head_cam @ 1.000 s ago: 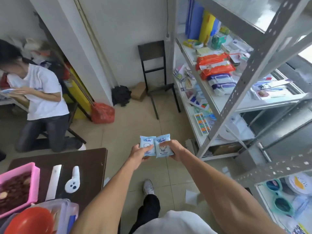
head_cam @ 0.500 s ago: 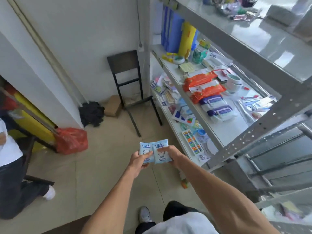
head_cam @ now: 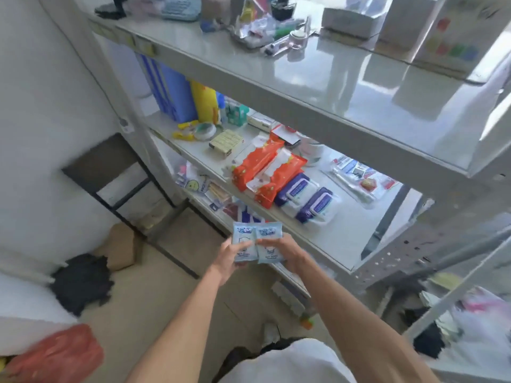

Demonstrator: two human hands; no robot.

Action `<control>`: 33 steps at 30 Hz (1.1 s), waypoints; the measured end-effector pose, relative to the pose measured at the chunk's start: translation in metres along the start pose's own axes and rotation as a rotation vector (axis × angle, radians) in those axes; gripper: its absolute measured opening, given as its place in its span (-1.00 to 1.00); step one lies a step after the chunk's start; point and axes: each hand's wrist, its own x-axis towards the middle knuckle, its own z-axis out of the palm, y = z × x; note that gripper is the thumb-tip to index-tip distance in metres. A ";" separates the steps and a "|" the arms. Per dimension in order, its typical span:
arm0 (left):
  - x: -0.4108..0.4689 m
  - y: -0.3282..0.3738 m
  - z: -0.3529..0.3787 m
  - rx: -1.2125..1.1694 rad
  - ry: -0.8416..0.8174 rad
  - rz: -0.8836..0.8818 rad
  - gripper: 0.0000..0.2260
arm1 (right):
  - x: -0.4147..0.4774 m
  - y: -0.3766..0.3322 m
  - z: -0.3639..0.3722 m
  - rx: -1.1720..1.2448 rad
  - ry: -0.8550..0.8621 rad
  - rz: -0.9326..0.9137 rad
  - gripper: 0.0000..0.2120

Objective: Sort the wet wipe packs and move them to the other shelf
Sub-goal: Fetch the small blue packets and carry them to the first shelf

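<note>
Left hand (head_cam: 228, 255) and right hand (head_cam: 287, 254) side by side, fingers pinching two light-blue wipe packs (head_cam: 257, 246)

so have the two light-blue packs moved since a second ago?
Yes. The light-blue packs, in both hands, came closer to the shelf edge holding the orange packs.

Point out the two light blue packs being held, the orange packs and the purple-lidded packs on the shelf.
Light blue packs (head_cam: 255, 243): head view, seam where the two meet.
Orange packs (head_cam: 266, 172): head view, middle of the pair.
Purple-lidded packs (head_cam: 307, 197): head view, between their lids.
</note>
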 end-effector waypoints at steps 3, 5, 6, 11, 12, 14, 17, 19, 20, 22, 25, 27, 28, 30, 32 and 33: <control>0.039 0.042 0.033 0.113 -0.149 0.001 -0.54 | 0.000 -0.018 -0.030 0.181 0.181 -0.054 -0.64; 0.064 0.065 0.063 0.212 -0.278 0.020 -0.63 | -0.003 -0.022 -0.053 0.290 0.316 -0.083 -0.65; 0.072 0.076 0.080 0.265 -0.357 0.045 -0.68 | -0.006 -0.023 -0.064 0.329 0.388 -0.106 -0.65; 0.112 0.093 0.155 0.516 -0.399 0.174 -0.67 | -0.027 -0.022 -0.105 0.432 0.764 -0.257 -0.74; 0.120 0.088 0.165 0.569 -0.410 0.186 -0.59 | -0.030 -0.021 -0.109 0.422 0.844 -0.259 -0.81; 0.150 0.065 0.187 0.678 -0.455 0.232 -0.50 | -0.030 -0.020 -0.120 0.407 0.985 -0.225 -0.93; 0.129 0.070 0.214 0.872 -0.488 0.281 -0.59 | -0.010 -0.006 -0.141 0.355 1.137 -0.093 -0.78; 0.115 0.071 0.225 1.012 -0.494 0.347 -0.66 | -0.004 -0.007 -0.138 0.276 1.277 0.000 -0.60; 0.111 0.070 0.229 1.068 -0.502 0.377 -0.68 | -0.008 -0.014 -0.130 0.218 1.319 0.028 -0.59; 0.108 0.065 0.235 1.166 -0.509 0.466 -0.68 | -0.016 -0.027 -0.115 0.109 1.341 0.102 -0.70; 0.113 0.050 0.237 1.463 -0.470 0.632 -0.66 | -0.018 -0.024 -0.114 0.054 1.368 0.156 -0.74; 0.116 0.044 0.237 1.651 -0.393 0.687 -0.69 | -0.016 -0.025 -0.114 0.005 1.384 0.175 -0.74; 0.117 0.044 0.237 1.691 -0.355 0.684 -0.70 | -0.013 -0.025 -0.115 -0.015 1.391 0.184 -0.74; 0.124 0.043 0.237 1.711 -0.303 0.683 -0.64 | -0.008 -0.023 -0.117 -0.046 1.390 0.197 -0.72; 0.134 0.042 0.233 1.729 -0.294 0.730 -0.44 | -0.003 -0.020 -0.120 -0.105 1.392 0.217 -0.73; 0.138 0.041 0.230 1.751 -0.307 0.742 -0.37 | -0.001 -0.020 -0.120 -0.124 1.405 0.223 -0.76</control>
